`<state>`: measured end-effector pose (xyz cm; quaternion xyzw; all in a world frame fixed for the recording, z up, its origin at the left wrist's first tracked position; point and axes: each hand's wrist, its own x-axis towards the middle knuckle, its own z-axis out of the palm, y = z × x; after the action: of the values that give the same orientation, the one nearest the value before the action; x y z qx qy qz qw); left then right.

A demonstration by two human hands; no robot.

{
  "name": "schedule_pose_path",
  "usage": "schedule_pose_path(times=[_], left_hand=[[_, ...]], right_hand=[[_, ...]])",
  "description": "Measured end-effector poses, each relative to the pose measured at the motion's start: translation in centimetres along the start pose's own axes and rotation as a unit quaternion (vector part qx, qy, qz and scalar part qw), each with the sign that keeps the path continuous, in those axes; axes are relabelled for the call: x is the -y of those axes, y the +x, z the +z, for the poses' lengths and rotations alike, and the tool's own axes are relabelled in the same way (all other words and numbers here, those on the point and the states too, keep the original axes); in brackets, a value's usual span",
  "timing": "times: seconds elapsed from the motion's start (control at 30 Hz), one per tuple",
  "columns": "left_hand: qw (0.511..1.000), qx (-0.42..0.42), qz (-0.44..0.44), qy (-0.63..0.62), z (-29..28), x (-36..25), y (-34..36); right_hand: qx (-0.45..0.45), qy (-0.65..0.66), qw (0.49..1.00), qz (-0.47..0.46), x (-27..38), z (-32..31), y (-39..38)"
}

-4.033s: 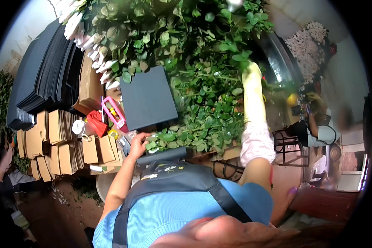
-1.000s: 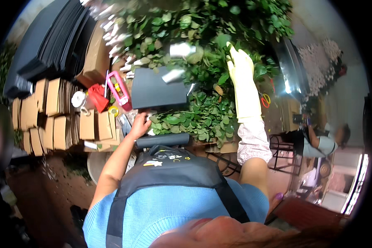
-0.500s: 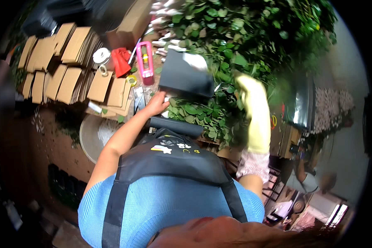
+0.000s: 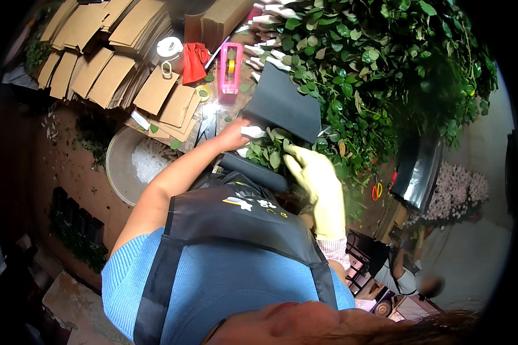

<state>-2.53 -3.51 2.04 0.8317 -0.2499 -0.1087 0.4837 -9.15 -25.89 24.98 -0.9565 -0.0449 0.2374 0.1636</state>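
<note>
Leafy stems lie between black ribbed flaps, left hand at their white tips, gloved right hand beside the leaves; whether either's fingers grip, I cannot tell. Uneven pressure could scatter or bruise them.

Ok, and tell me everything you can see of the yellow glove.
The glove is pale yellow with a smooth, rubbery look, long enough to cover the wrist. It is worn on the person's right hand, its fingers bent and pointing up and leftward, at the green leaves beside a dark ribbed sheet. Its cuff meets a pink-and-white striped sleeve. Whether it grips anything is hard to tell.
</note>
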Motion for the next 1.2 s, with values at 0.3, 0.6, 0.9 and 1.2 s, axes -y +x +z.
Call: schedule_pose_path(times=[0.3,0.6,0.9,1.2], left_hand=[[0.998,-0.027,0.057,-0.009,-0.7,-0.5,0.7],[0.987,-0.16,-0.003,-0.012,-0.9,-2.1,1.7],[0.83,-0.355,-0.172,-0.394,-2.3,-0.9,1.0],[0.967,-0.009,-0.252,-0.023,-1.6,0.4,1.5]], right_hand=[[0.168,0.055,0.952,0.249,-0.2,5.0,10.8],[0.044,0.012,0.99,0.133,1.0,5.0,3.5],[0.06,0.002,0.988,0.144,-0.8,6.3,6.5],[0.128,-0.003,0.978,0.163,-1.8,6.6,10.4]])
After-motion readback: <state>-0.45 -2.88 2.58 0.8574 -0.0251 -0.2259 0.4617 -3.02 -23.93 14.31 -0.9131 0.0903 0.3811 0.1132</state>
